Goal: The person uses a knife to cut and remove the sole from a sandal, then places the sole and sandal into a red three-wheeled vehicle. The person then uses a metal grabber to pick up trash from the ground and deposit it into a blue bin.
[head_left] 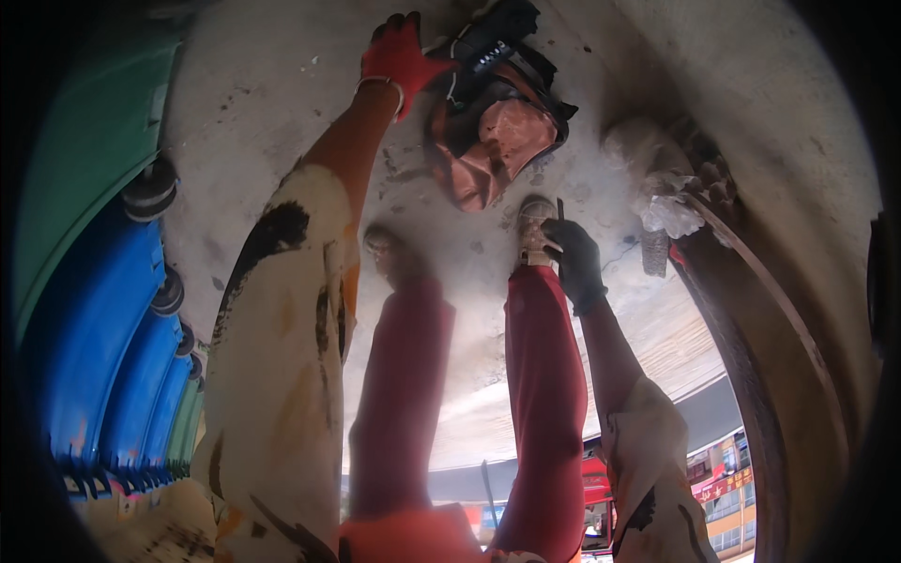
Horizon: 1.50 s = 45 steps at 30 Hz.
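My left hand (394, 61), in a red glove with dark fingertips, reaches forward with fingers apart, its thumb beside a black item with white markings (490, 52). Just below that lies a crumpled dark bag-like piece with a pinkish-brown face (507, 141) on the concrete. My right hand (571, 258), in a dark glove, is closed on a thin dark stick (560, 208) beside my right shoe (533, 235); the stick's lower part is hidden by the fingers.
Blue wheeled bins (89, 319) and a green one (94, 141) line the left. At the right, crumpled clear plastic (671, 211) lies by long brown boards (770, 310). My legs stand on the concrete floor (244, 113); a street and buildings show at the lower edge.
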### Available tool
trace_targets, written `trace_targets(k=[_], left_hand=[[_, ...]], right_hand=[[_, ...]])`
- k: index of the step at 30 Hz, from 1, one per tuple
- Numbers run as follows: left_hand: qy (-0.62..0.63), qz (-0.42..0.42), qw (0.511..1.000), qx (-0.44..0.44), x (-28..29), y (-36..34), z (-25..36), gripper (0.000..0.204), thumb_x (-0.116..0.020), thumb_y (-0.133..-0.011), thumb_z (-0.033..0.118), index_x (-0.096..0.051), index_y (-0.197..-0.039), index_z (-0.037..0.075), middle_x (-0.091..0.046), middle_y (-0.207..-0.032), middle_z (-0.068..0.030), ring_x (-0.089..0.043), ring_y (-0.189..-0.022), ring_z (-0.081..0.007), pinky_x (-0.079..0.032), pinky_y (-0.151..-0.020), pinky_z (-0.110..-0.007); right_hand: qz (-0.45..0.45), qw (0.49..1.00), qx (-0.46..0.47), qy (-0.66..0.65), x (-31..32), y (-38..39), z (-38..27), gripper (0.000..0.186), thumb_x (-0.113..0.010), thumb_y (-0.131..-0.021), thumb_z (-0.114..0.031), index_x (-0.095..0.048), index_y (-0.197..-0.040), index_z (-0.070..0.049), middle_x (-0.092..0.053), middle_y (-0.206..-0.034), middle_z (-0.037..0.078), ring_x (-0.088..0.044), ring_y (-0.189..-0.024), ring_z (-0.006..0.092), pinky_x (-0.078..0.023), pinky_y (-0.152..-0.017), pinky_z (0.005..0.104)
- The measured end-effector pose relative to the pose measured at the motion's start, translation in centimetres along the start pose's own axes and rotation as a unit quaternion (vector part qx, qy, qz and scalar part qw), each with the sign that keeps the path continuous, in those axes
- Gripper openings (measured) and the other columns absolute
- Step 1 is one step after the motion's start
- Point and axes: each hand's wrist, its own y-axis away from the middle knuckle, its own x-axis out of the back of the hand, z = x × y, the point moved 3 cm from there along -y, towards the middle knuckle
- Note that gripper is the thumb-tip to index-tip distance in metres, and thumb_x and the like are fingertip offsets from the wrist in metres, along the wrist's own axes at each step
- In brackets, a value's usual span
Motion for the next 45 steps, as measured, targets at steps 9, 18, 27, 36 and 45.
trace_targets(k=[9,18,27,36,45], left_hand=[[-0.032,-0.149,0.986,0.062,-4.6,-1.4,0.6,0.07,-0.08,-0.067,0.051,-0.065,-0.122,0.01,-0.071,-0.11,-0.0141,-0.066,-0.102,-0.0349,-0.052,-0.089,-0.041],[0.532,-0.139,0.785,0.286,10.1,9.2,-5.3,0.039,-0.072,-0.087,0.019,-0.065,-0.121,0.001,-0.069,-0.113,-0.0108,-0.067,-0.101,-0.023,-0.054,-0.09,-0.035],[0.93,0.044,0.286,0.228,37.7,30.4,-2.8,0.045,-0.054,-0.099,0.017,-0.047,-0.139,-0.002,-0.06,-0.131,-0.0173,-0.059,-0.12,-0.0341,-0.041,-0.111,-0.054],[0.822,0.331,0.432,0.167,53.7,54.3,2.6,0.045,-0.053,-0.098,0.016,-0.047,-0.139,0.0,-0.059,-0.132,-0.0173,-0.061,-0.118,-0.0343,-0.048,-0.105,-0.05],[0.933,0.298,0.189,-0.077,58.0,63.9,2.4,0.057,-0.062,-0.089,0.051,-0.055,-0.127,0.009,-0.065,-0.101,-0.0113,-0.062,-0.085,-0.029,-0.05,-0.068,-0.042]], right_hand=[[0.154,0.984,0.027,0.09,-1.0,-16.3,0.5,0.023,-0.062,-0.091,-0.026,-0.072,-0.104,-0.009,-0.068,-0.078,0.004,-0.061,-0.064,0.0127,-0.05,-0.067,0.0329],[0.109,0.946,0.071,0.296,1.4,-10.4,-3.1,0.017,-0.065,-0.085,-0.026,-0.07,-0.084,-0.009,-0.066,-0.066,0.007,-0.06,-0.055,0.0172,-0.046,-0.052,0.0357],[0.055,0.855,0.286,0.43,4.2,5.0,-24.4,0.015,-0.059,-0.089,-0.016,-0.07,-0.094,-0.005,-0.068,-0.086,0.007,-0.062,-0.083,0.0209,-0.05,-0.071,0.0371],[-0.072,0.881,0.378,0.277,2.2,18.8,-53.9,0.027,-0.059,-0.094,-0.018,-0.07,-0.112,-0.001,-0.072,-0.102,0.009,-0.069,-0.093,0.018,-0.054,-0.08,0.0342],[0.035,0.481,0.818,0.313,-12.6,35.1,-94.3,0.03,-0.048,-0.1,-0.011,-0.064,-0.124,-0.002,-0.067,-0.121,0.013,-0.065,-0.107,0.0227,-0.053,-0.093,0.0336]])
